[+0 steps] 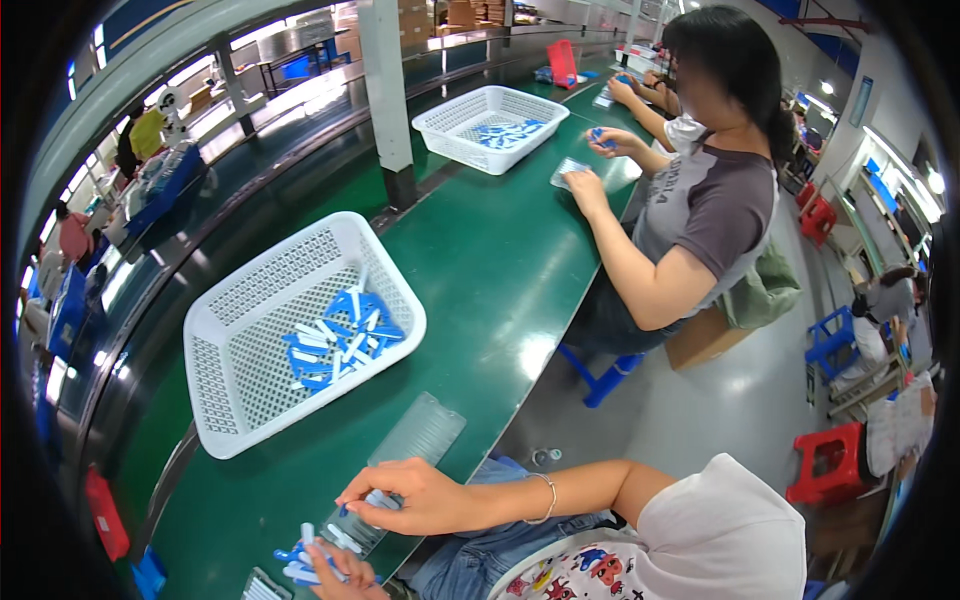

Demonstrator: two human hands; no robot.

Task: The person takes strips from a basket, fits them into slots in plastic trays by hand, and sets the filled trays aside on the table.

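Blue and white sticks [300,566] in a loose bunch, clasped in the curled fingers of the left hand [345,580], near the close edge of a green worktop [490,290]. Just beyond, the right hand [425,497], palm down, fingers bent and thumb and forefinger drawn together; small blue and white parts visible around the fingertips, but cannot tell whether pinched there. Partly under the right hand, a clear ridged tray [425,428]; pale sticks just below the hand, unclear whether on that tray or another. By the left hand, at the lower edge of view, another clear tray [264,588], cut off. Farther in on the worktop, a white perforated basket [285,265], with a heap of similar sticks [345,340] toward one side. Beyond, a second white basket [450,146] with blue and white pieces. At the same worktop, a co-worker [690,200] on a blue stool [605,378], holding a clear packet [569,170].
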